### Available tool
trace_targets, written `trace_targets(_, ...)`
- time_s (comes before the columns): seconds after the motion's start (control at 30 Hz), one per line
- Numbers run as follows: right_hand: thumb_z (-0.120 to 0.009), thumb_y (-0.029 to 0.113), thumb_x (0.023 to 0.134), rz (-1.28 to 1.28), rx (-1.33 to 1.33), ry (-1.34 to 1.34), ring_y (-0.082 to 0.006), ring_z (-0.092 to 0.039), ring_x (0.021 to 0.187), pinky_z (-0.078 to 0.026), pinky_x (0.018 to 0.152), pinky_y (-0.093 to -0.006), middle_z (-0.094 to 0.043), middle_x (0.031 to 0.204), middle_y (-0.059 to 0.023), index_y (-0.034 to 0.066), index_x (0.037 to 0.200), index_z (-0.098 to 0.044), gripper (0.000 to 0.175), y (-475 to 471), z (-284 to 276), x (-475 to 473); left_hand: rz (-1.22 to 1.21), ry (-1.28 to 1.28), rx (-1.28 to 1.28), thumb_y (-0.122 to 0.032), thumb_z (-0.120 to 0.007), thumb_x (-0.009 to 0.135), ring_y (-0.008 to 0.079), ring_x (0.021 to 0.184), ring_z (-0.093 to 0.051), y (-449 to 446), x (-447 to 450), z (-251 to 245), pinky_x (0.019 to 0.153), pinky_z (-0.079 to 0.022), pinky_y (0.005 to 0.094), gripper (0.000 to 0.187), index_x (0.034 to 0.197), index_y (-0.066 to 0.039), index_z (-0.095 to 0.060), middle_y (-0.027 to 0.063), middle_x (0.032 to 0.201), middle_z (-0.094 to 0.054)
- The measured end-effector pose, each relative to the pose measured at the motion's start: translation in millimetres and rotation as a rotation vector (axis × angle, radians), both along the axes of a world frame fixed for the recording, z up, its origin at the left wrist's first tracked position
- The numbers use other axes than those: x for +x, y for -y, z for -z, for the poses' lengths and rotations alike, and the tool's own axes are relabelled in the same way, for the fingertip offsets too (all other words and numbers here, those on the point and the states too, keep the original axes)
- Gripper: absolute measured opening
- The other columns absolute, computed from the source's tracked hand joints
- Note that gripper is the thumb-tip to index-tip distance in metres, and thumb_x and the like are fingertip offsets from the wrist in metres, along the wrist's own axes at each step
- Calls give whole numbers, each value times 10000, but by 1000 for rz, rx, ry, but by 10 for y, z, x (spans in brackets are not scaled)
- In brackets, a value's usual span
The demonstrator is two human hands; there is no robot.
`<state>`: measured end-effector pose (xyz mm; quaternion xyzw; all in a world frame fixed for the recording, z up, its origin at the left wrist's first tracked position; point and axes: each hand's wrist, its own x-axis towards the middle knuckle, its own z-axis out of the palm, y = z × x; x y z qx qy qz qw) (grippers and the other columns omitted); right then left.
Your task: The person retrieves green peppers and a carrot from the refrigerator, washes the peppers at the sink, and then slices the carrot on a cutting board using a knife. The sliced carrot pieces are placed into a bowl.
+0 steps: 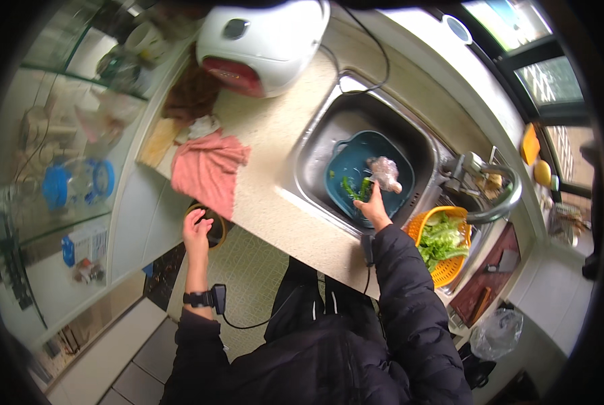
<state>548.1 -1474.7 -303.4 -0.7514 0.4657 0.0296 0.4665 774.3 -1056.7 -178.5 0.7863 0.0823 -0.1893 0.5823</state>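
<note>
My right hand [375,208] reaches into a teal plastic basin [338,190] standing in the stainless steel sink [314,147]. Its thumb and forefinger are beside green vegetable pieces [353,190] and a bundle in clear plastic wrap [384,171]. Whether the fingers grip either one cannot be made out. Off the counter's front edge, my left hand [197,230] hangs with fingers loosely bent and apart, nothing visible in it. Partly under that hand is a bin with a yellow rim [224,230]. A pink cloth [206,169] drapes over the counter edge just above it.
An orange colander [449,276] of lettuce [441,240] stands right of the sink, near the curved faucet [514,195]. A cleaver [507,260] lies on a dark red board [484,278]. A white appliance [266,45] with a cord occupies the far counter. Glass shelves line the left.
</note>
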Motion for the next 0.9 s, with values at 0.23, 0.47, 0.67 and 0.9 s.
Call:
trace_targets(0.23,-567,-11,761,493,23,-257,-370,-526,1166,-413,995,-383,-567,1200,-256,-20,1269,-498,513,-87,-64,-55,1201,413,60,-68,-587,852,275,1005,-609,2317,-171,-656,869,-484,369,342,1183,-4,-527,155,1080,-621)
trace_targets(0.47,-605,-6,734,720,98,-196,-389,-505,1156,-400,1011,-404,-489,1253,-258,19,1287,-459,572,-159,-153,-104,2106,759,606,-10,-573,813,351,1414,-197,3823,-812,310,1024,-241,709,709,1436,-254,-340,-26,1561,-147)
trace_targets(0.67,-532,-39,748,773,229,-106,-273,-495,1224,-372,1032,-326,-524,1289,-189,-2,1324,-433,586,-159,-146,-126,1982,381,631,-67,-573,808,439,1159,-486,3890,-763,1148,990,-432,449,461,1254,-177,-535,72,1394,-421)
trace_targets(0.9,-612,1,778,823,356,-41,-257,-486,1219,-417,978,-343,-506,1301,-173,35,1357,-396,619,-209,-268,48,1828,208,465,-123,-834,603,328,1044,-594,3896,-661,1118,904,-465,375,515,1085,-78,-658,192,1090,-623)
